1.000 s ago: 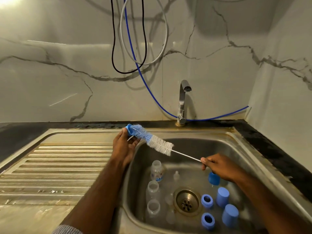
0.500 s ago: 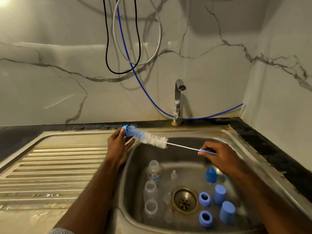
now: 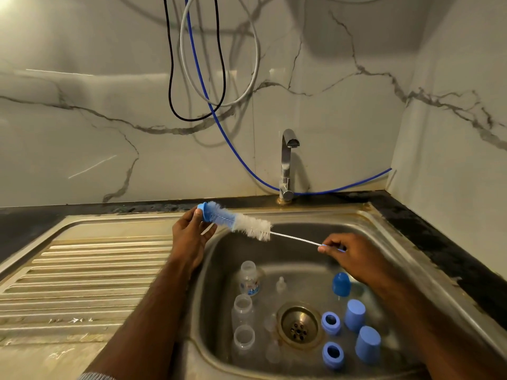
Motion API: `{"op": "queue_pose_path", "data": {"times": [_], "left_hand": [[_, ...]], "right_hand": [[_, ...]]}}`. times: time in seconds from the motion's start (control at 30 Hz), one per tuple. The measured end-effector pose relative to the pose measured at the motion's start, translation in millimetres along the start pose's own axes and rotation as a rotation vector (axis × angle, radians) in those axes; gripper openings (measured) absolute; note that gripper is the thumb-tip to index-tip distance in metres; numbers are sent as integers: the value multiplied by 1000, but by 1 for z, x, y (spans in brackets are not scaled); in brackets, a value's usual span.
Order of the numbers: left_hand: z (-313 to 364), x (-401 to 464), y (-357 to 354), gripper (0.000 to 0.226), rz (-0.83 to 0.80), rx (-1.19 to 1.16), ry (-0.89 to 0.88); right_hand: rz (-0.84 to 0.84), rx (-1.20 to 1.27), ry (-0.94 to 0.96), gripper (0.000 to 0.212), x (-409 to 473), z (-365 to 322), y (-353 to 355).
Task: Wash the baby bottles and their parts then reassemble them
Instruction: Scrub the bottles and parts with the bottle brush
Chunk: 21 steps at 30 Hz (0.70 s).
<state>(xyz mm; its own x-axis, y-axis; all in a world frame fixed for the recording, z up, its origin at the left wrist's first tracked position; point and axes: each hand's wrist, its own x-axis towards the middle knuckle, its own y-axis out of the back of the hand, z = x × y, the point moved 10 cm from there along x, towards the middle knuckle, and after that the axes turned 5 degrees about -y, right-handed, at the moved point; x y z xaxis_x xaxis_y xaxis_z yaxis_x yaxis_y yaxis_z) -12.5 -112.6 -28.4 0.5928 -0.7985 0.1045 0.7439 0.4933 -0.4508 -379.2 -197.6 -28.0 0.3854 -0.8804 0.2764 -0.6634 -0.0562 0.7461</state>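
Stainless-steel sink (image 3: pixel 428 250) set into a black counter, ribbed draining board (image 3: pixel 82 275) to its left, chrome tap (image 3: pixel 286 165) upright at the back rim against white marble-veined wall. Held across the basin's back left corner, above everything in it: a long bottle brush with blue and white bristles and a thin twisted-wire stem (image 3: pixel 241 222), tilted down toward the right. Left hand (image 3: pixel 189 237) raised at the brush's blue tip, thumb and fingertips pinching that end, palm turned toward the camera. Right hand (image 3: pixel 354 255) lower and to the right, over the basin, fingers curled and pinching the thin blue handle end of the stem. On the basin floor below the hands: three clear plastic baby bottles (image 3: pixel 242 311) in a row left of the brass-coloured drain (image 3: pixel 299 326), the rearmost one printed; small clear teats (image 3: pixel 281 284) near the drain, hard to count; right of the drain, three blue dome caps (image 3: pixel 354 314), one just beneath the right wrist, and two blue screw rings (image 3: pixel 331 322) beside them. Black, grey and blue cables (image 3: pixel 197 78) hanging looped on the wall.
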Motion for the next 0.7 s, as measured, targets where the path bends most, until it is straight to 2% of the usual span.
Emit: {"op": "queue_pose_path", "data": {"times": [0.07, 0.17, 0.23, 0.4, 0.5, 0.57, 0.7], "left_hand": [[0, -2, -7, 20, -30, 36, -26], [-4, -2, -9, 23, -34, 21, -7], [-7, -1, -7, 30, -30, -8, 32], [-4, -4, -6, 27, -8, -189, 59], [-2, -6, -9, 31, 8, -291, 61], [0, -7, -10, 31, -2, -320, 58], [1, -8, -13, 28, -35, -281, 56]], "right_hand": [[8, -90, -28, 11, 2, 6, 0], [-4, -160, -34, 28, -1, 6, -1], [-12, -147, -20, 26, -3, 1, 0], [-51, 62, 69, 16, -8, -20, 2], [-92, 199, 43, 23, -9, -23, -3], [-154, 267, -15, 34, -11, -22, -10], [-400, 381, -224, 50, -21, -9, -38]]}}
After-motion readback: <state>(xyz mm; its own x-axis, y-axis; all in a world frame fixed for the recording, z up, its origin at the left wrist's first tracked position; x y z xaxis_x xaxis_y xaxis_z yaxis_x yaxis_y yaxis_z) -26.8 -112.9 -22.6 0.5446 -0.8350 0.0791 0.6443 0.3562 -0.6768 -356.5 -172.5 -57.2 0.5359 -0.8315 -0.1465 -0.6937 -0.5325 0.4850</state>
